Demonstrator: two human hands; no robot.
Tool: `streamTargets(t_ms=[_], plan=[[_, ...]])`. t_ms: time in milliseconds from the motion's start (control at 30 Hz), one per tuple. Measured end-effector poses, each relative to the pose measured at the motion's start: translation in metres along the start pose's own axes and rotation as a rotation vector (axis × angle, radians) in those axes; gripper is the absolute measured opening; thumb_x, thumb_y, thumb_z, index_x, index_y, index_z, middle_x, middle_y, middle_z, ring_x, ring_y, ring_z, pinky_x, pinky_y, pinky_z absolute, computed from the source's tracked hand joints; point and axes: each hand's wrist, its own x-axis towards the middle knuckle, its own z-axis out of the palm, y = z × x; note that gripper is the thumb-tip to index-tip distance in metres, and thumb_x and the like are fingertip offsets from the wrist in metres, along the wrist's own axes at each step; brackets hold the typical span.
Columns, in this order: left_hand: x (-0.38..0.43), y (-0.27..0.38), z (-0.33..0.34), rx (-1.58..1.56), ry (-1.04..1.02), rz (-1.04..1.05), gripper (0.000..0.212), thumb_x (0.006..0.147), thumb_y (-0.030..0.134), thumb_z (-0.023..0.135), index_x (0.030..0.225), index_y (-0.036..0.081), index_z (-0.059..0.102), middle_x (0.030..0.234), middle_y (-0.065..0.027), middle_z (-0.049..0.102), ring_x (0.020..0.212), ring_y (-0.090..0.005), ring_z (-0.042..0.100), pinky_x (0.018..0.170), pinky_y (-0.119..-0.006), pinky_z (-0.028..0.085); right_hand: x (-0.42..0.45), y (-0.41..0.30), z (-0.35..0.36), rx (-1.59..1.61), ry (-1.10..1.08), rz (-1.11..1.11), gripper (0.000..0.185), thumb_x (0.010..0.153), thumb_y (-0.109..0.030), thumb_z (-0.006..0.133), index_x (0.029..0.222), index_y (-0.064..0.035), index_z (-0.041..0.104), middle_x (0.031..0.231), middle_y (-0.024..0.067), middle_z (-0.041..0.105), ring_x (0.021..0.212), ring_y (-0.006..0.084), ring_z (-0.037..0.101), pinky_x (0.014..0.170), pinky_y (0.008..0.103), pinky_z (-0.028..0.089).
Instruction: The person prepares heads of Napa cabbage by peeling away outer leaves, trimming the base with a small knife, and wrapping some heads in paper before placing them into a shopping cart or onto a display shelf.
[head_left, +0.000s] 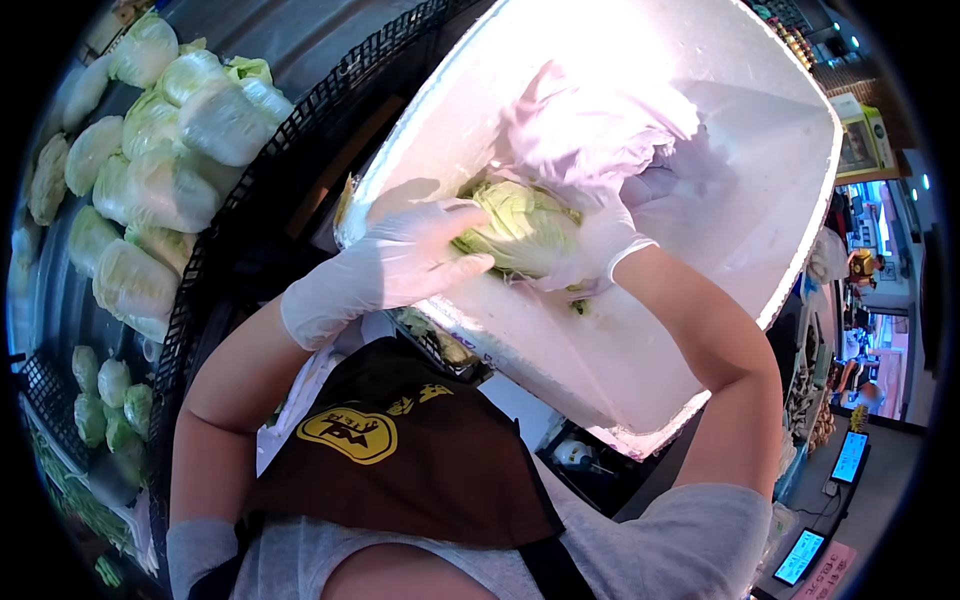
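Note:
Both of my hands wear thin, whitish gloves and reach into a large white foam box (675, 330). Between them lies a pale green cabbage (517, 225) with loose outer leaves. My left hand (405, 255) rests at its left side, thumb and fingers spread against the leaves. At the cabbage's right side is my right hand (600, 232), its fingers partly hidden by glare and what looks like clear film. A crumpled whitish plastic bag (585, 127) lies just beyond the cabbage, strongly lit.
Film-wrapped napa cabbages (157, 187) are heaped on a display at the left, behind a black mesh divider (247, 172). Smaller wrapped vegetables (112, 390) sit nearer on that side. Shelves of produce (810, 375) and small lit screens (799, 555) stand at the right. Other people are in the distance.

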Motion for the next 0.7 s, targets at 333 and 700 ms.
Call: streamTargets(t_ms=[333, 700], plan=[[0.079, -0.036, 0.029, 0.226, -0.375, -0.122, 0.060, 0.076, 0.037, 0.065, 0.114, -0.007, 0.051, 0.112, -0.0268, 0.056, 0.104, -0.0356, 0.057, 0.085, -0.042, 0.047, -0.015, 0.072, -0.008, 0.792, 0.302, 0.593, 0.027, 0.079, -0.022, 0.062, 0.099, -0.0052, 0.067, 0.094, 0.0117, 0.068, 0.081, 0.0236, 0.064, 0.071, 0.0339, 0.051], [0.119, -0.053, 0.058, 0.354, -0.527, -0.456, 0.126, 0.054, 0.049, 0.079, 0.140, -0.013, 0.011, 0.123, -0.0335, 0.047, 0.112, -0.0383, 0.054, 0.094, -0.035, 0.045, -0.001, 0.060, 0.003, 0.154, 1.482, 0.448, 0.023, 0.082, -0.027, 0.061, 0.082, -0.0050, 0.066, 0.076, 0.0131, 0.062, 0.073, 0.0279, 0.059, 0.071, 0.0374, 0.047]])
